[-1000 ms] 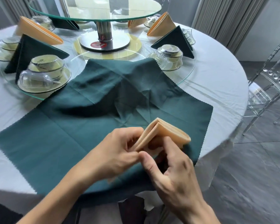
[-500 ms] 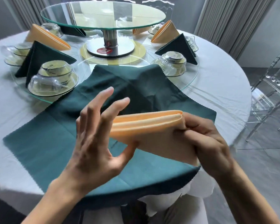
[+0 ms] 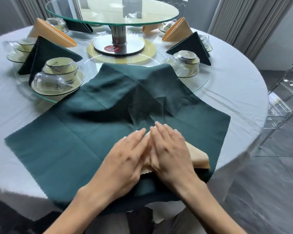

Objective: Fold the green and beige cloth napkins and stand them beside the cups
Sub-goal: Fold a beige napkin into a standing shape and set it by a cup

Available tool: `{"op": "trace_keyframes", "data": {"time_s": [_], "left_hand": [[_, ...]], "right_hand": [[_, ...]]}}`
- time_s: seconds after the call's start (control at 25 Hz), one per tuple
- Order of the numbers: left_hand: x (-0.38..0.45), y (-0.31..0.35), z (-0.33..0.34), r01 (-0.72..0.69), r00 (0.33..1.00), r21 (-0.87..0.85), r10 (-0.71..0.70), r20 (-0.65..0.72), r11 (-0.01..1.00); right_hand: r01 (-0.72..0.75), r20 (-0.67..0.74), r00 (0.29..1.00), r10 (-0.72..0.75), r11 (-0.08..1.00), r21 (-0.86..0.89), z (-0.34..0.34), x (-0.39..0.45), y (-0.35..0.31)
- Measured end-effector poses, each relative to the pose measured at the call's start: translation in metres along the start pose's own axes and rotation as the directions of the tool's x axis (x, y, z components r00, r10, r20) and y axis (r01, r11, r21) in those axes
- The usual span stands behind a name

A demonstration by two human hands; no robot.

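From the head view, both the left hand [image 3: 125,159] and the right hand [image 3: 171,152] lie flat with straight fingers side by side on the folded beige cloth napkin [image 3: 197,154], pressing it down, I'd judge, to set its creases before it is stood up. That napkin rests on the unfolded dark green cloth napkin [image 3: 91,132], spread over the near edge of the round white-clothed table [image 3: 235,92]. Farther back, already folded green and beige napkins stand by the upturned clear glass cups [image 3: 186,65] around the glass turntable [image 3: 112,12].
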State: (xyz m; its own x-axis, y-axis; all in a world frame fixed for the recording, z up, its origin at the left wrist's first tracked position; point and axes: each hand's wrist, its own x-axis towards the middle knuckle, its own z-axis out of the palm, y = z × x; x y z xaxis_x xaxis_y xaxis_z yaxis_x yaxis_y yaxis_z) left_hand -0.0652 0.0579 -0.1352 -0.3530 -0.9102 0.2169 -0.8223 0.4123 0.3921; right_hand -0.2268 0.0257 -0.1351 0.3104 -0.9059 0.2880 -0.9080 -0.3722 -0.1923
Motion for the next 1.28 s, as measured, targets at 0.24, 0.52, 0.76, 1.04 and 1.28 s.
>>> {"op": "trace_keyframes", "data": {"time_s": [0.24, 0.52, 0.76, 1.04, 1.28], "left_hand": [[-0.017, -0.011, 0.023, -0.017, 0.998, 0.192, 0.006, 0.056, 0.981], [-0.003, -0.003, 0.013, 0.052, 0.997, 0.022, -0.05, -0.061, 0.998], [0.041, 0.002, -0.017, 0.438, 0.891, -0.352, -0.348, 0.292, 0.827], [0.075, 0.0, -0.064, 0.173, 0.985, -0.681, -0.119, 0.125, 0.711], [0.124, -0.084, -0.057, 0.474, 0.867, -0.003, -0.467, -0.174, 0.881]], "right_hand": [[0.013, 0.164, 0.986, 0.012, 0.989, -0.147, 0.009, -0.02, 0.033], [-0.123, 0.296, 0.943, 0.149, 0.987, -0.106, -0.014, -0.042, 0.079], [-0.066, 0.291, 0.955, 0.059, 0.998, 0.014, -0.037, -0.011, 0.068], [-0.309, 0.487, 0.867, -0.105, 0.653, 0.691, -0.075, 0.05, 0.075], [-0.293, 0.224, 0.955, 0.192, 0.54, 0.789, -0.083, 0.047, 0.076]]}}
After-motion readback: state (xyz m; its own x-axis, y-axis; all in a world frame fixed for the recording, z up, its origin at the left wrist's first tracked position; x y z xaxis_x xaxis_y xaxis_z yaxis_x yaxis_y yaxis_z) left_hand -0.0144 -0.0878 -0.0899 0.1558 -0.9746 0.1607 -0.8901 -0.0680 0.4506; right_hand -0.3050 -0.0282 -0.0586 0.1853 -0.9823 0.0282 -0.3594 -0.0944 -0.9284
